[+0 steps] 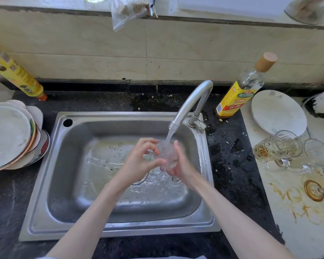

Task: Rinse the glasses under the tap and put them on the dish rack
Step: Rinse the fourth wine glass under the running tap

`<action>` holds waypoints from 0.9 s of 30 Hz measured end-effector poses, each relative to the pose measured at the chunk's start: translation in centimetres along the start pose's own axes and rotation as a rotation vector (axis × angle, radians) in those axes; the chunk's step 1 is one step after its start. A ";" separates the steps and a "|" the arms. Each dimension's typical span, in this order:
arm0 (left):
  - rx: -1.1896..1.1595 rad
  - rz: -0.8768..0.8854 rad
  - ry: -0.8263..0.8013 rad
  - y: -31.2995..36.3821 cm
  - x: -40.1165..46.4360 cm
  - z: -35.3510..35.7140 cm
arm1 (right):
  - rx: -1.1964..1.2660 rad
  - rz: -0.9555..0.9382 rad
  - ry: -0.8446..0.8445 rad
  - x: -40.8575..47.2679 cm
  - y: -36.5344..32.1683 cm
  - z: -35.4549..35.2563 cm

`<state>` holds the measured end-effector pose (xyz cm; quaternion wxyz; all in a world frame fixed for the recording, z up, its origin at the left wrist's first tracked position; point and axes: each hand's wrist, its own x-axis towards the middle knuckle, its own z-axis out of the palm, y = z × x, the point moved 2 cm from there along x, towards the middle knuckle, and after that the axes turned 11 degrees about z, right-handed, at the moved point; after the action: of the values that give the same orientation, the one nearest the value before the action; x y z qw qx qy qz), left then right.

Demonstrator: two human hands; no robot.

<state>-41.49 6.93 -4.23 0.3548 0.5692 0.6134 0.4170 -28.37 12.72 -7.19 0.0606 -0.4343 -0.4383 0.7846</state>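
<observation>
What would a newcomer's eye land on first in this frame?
First, the clear glass held by both hands, left hand and right hand, under the running tap over the steel sink. Next, the glasses lying on the stained counter at right, and the stacked plates at left.

I am looking down into a home kitchen: a steel sink [120, 212] with a running tap [190, 103] is set in a dark speckled surface [232, 165] against a tiled wall [101, 53]. Stacked plates [9, 135], a cooking-wine bottle [239, 90] and drinking glasses [281, 146] stand around it.
</observation>
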 end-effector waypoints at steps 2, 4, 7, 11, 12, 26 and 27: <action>-0.081 -0.084 -0.023 -0.5 -0.5 0.5 | -0.035 -0.008 0.007 0.2 0.2 0.0; -0.113 -0.141 0.016 -0.8 -0.7 0.7 | -0.052 -0.010 0.024 0.4 0.8 0.1; -0.177 -0.161 0.130 -0.5 -0.5 0.8 | -0.042 -0.040 0.033 0.1 1.1 0.3; -0.228 -0.180 0.217 -0.2 -0.1 0.8 | -0.260 0.002 0.115 -0.6 0.9 0.1; -0.240 -0.194 0.220 -0.4 0.0 0.9 | -0.348 0.032 0.146 -0.7 1.0 -0.1; -0.388 -0.261 -0.037 -0.2 -1.5 2.1 | -0.035 0.081 0.094 -1.3 2.9 -1.3; -0.379 -0.248 -0.016 -0.1 -1.5 2.2 | -0.027 0.066 0.116 -1.3 2.9 -1.3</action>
<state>-39.41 5.69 -5.20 0.5087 0.4158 0.5867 0.4734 -25.85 11.17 -8.82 0.0541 -0.4941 -0.4300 0.7537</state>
